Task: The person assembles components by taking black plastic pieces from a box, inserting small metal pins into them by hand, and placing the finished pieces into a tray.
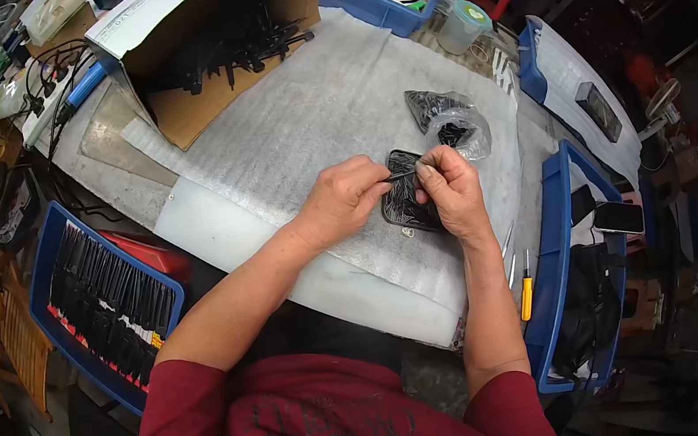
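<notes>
Left hand (350, 195), right hand (452, 188) both pinched thin black rod-like piece (401, 176) at left hand's three o'clock, over black rounded-rectangular tray (387, 206) of dark slivers (406, 207); fingertip slip could have lost it among them.

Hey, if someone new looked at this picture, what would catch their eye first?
Probably the left hand and right hand near the middle, pinching a thin dark piece over a small black tray. Next might be the open cardboard box holding black parts, upper left, and the yellow-handled screwdriver lying beyond the right forearm.
</notes>
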